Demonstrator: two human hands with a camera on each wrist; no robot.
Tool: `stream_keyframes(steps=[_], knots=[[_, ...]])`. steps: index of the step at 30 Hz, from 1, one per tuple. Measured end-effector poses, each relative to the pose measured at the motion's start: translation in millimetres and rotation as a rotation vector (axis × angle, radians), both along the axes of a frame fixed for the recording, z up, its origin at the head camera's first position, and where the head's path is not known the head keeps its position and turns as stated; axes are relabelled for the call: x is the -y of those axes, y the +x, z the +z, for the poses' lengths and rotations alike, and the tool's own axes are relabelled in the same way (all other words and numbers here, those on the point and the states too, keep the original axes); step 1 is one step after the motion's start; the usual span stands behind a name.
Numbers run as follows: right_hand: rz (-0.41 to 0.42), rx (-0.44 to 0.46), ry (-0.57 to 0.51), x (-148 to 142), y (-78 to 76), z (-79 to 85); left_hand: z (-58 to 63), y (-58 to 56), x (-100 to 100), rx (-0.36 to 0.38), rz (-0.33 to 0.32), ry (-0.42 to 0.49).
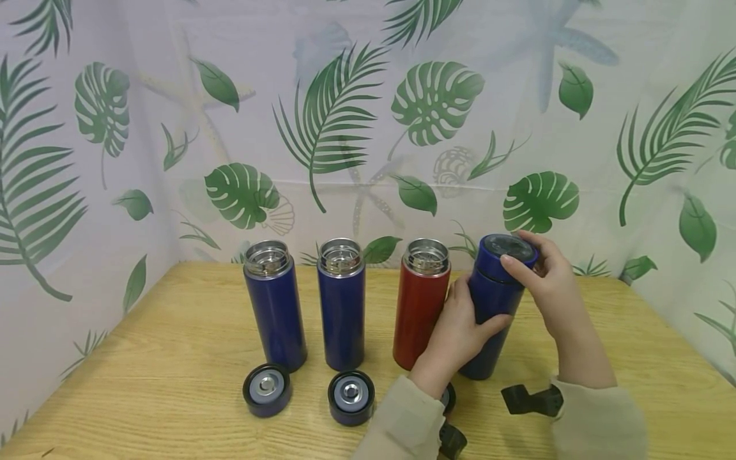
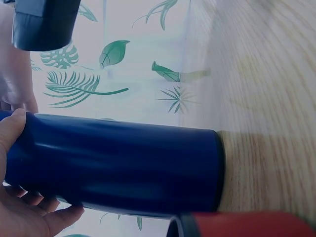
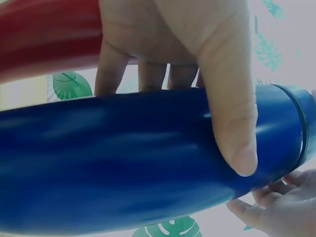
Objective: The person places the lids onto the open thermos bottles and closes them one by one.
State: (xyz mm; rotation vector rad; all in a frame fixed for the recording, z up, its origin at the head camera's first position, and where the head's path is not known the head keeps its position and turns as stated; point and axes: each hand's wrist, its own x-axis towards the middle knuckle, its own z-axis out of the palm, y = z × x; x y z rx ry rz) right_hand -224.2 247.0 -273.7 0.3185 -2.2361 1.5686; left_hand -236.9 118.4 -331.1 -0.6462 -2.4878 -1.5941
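Note:
A blue thermos bottle (image 1: 489, 338) stands at the right of the row on the table, slightly tilted, with its lid (image 1: 508, 249) on top. My left hand (image 1: 460, 326) grips the bottle's body from the left, its thumb across the front. Around the lid curl the fingers of my right hand (image 1: 549, 278), the thumb on the near edge. In the left wrist view, the base of the blue bottle (image 2: 128, 165) meets the table. The right wrist view has my left hand (image 3: 227, 89) over the body and my right hand (image 3: 286, 205) near the lid end.
Lidless red (image 1: 420, 319) and blue bottles (image 1: 342, 319) (image 1: 278, 319) stand to the left, steel mouths showing. Two lids (image 1: 351, 396) (image 1: 267, 390) lie underside up before the blue ones. My left wrist partly hides another lid (image 1: 450, 397). A leaf-print cloth (image 1: 345, 211) hangs behind.

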Motion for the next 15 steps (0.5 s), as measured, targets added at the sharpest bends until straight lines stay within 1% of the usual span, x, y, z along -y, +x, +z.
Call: stream_keyframes(steps=[3, 4, 7, 9, 12, 14, 15], knots=[[-0.080, 0.033, 0.075, 3.2, -0.6, 1.5, 0.1, 0.1, 0.2, -0.002, 0.001, -0.004], [-0.097, 0.035, 0.083, 4.2, -0.8, 1.7, 0.1, 0.1, 0.3, -0.003, 0.001, -0.006], [-0.138, 0.024, 0.101, 7.2, -1.0, 1.7, 0.3, 0.3, 0.8, -0.009, 0.002, -0.013], [-0.149, 0.016, 0.110, 8.1, -0.9, 1.4, 0.3, 0.4, 0.8, -0.013, 0.002, -0.017], [-0.127, 0.008, 0.096, 7.4, -0.8, 0.9, 0.2, 0.4, 0.5, -0.015, -0.001, -0.009], [-0.075, -0.003, 0.056, 5.8, -0.8, 0.4, -0.1, 0.3, 0.6, -0.004, -0.006, 0.013], [-0.037, -0.012, 0.020, 4.8, -0.9, 0.0, -0.1, 0.2, 0.7, 0.002, -0.012, 0.033]])
